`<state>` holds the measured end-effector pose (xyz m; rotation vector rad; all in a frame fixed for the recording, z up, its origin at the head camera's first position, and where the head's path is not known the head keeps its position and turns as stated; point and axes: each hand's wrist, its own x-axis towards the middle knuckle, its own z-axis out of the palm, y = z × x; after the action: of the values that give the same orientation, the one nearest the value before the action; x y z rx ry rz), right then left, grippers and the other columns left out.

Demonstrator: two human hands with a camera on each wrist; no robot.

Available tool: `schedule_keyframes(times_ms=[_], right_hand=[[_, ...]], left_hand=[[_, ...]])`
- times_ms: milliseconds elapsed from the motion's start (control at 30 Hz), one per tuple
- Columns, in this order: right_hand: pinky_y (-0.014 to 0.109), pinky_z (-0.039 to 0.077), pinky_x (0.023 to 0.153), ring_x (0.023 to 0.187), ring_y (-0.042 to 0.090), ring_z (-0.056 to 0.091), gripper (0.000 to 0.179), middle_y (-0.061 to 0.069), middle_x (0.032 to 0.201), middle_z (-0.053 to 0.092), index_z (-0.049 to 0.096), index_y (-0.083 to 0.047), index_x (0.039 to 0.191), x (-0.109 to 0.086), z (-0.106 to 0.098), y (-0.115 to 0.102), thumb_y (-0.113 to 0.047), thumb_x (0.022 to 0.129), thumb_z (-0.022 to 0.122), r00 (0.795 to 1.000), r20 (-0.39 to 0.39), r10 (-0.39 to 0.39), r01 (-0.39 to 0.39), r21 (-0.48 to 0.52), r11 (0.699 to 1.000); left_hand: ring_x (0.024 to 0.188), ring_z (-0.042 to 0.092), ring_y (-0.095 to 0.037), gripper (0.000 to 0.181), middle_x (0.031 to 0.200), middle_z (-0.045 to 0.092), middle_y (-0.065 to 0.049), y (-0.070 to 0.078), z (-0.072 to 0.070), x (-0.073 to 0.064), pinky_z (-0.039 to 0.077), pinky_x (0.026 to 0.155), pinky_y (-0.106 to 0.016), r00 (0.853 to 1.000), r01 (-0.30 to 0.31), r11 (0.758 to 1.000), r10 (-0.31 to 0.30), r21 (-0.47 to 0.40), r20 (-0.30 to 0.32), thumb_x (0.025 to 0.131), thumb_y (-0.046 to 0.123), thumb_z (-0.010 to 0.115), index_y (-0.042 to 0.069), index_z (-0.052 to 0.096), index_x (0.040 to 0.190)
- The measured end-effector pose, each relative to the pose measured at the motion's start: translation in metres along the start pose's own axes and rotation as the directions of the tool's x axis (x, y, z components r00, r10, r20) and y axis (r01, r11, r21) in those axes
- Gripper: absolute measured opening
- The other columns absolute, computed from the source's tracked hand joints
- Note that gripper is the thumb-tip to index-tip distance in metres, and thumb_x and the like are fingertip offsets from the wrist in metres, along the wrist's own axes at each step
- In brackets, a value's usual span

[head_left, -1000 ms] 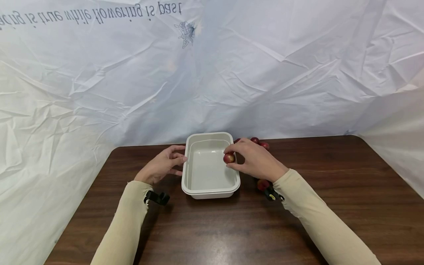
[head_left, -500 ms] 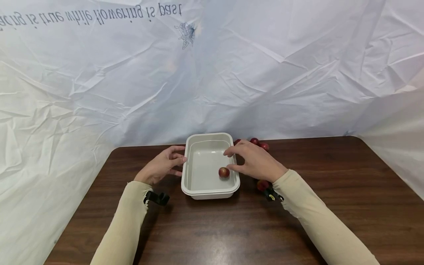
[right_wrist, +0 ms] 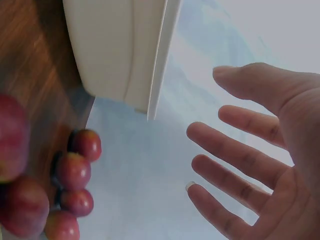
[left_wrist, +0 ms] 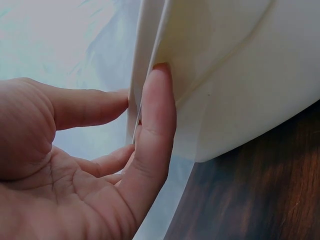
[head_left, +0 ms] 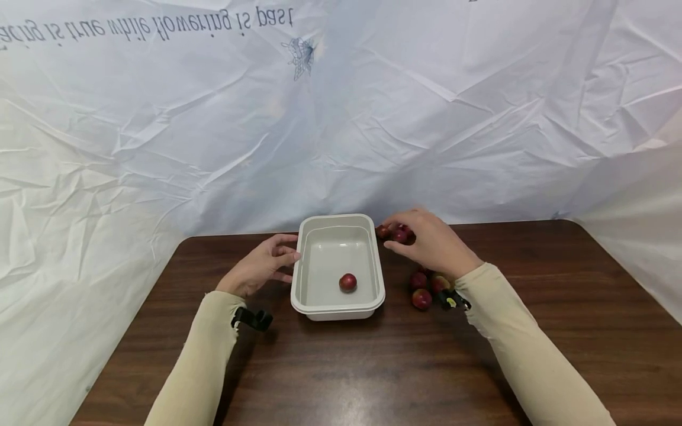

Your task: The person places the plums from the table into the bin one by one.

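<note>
An off-white plastic container (head_left: 338,309) stands on the table with one plum (head_left: 348,283) lying on its floor. My left hand (head_left: 261,263) pinches its left rim. The left wrist view shows the thumb on top of the rim (left_wrist: 159,37) and the forefinger (left_wrist: 159,107) beneath it. My right hand (head_left: 431,242) is held to the right of the container, fingers spread and holding nothing. Plums (head_left: 399,235) at the back edge show between its thumb and fingers in the head view. Nearer plums (head_left: 422,299) sit below the right wrist, partly hidden by it.
The dark wooden table (head_left: 341,367) ends just behind the container, where a creased white cloth (head_left: 341,148) with printed letters hangs. In the right wrist view, a row of several plums (right_wrist: 73,171) lies beyond two larger-looking near ones (right_wrist: 22,206).
My right hand let go of a plum, which dropped into the container and rolled left. The hand then moved right, away from the rim, baring more plums. The left hand stayed put.
</note>
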<state>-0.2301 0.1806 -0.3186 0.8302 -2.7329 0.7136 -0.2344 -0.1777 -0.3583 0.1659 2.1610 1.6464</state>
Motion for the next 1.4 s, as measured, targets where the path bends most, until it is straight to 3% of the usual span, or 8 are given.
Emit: schedule_keyframes(times_ms=[333,633,1000,1233,1400], right_hand=[[0.054,0.047,0.106,0.127,0.034,0.055,0.038,0.011,0.122,0.071,0.068,-0.010,0.127,-0.002,-0.012,0.028,-0.027,0.094,0.075,0.995,-0.015,0.095,-0.095,-0.015,0.995],[0.057,0.047,0.102,0.124,0.037,0.055,0.039,0.015,0.122,0.070,0.065,-0.009,0.130,-0.004,-0.012,0.055,-0.027,0.096,0.073,0.990,-0.007,0.140,-0.140,-0.032,0.990],[0.059,0.047,0.103,0.122,0.039,0.057,0.040,0.020,0.125,0.069,0.065,-0.004,0.129,-0.006,-0.008,0.076,-0.020,0.094,0.075,0.991,0.056,0.123,-0.121,-0.045,0.992],[0.056,0.053,0.097,0.115,0.039,0.065,0.037,0.021,0.122,0.071,0.067,0.001,0.124,-0.006,0.000,0.088,-0.014,0.092,0.077,0.993,0.089,0.075,-0.071,-0.045,0.996],[0.056,0.049,0.102,0.114,0.039,0.065,0.033,0.019,0.117,0.073,0.069,0.001,0.119,-0.005,0.004,0.091,-0.014,0.091,0.076,0.994,0.091,0.057,-0.052,-0.055,0.997]], left_hand=[[0.116,0.061,-0.027,0.059,0.127,0.056,-0.017,0.000,0.002,0.000,0.063,0.083,-0.041,1.000,-0.012,1.000,0.012,-0.004,-0.012,0.105,0.013,0.059,0.007,0.032,0.156],[0.118,0.061,-0.028,0.057,0.127,0.056,-0.017,0.000,0.002,-0.001,0.063,0.085,-0.043,1.000,-0.009,1.000,0.009,0.000,-0.005,0.106,0.014,0.056,0.009,0.031,0.157],[0.118,0.062,-0.027,0.056,0.129,0.055,-0.017,0.003,0.002,-0.003,0.063,0.087,-0.044,1.000,-0.004,1.000,0.004,0.002,-0.002,0.106,0.014,0.056,0.011,0.031,0.157],[0.118,0.063,-0.027,0.056,0.129,0.056,-0.017,0.002,0.001,-0.002,0.062,0.087,-0.044,1.000,-0.009,1.000,0.009,-0.003,0.004,0.106,0.015,0.056,0.011,0.032,0.157],[0.123,0.059,-0.030,0.056,0.133,0.055,-0.020,0.002,0.001,0.000,0.063,0.087,-0.043,1.000,-0.004,1.000,0.004,0.001,-0.001,0.106,0.015,0.057,0.011,0.033,0.156]])
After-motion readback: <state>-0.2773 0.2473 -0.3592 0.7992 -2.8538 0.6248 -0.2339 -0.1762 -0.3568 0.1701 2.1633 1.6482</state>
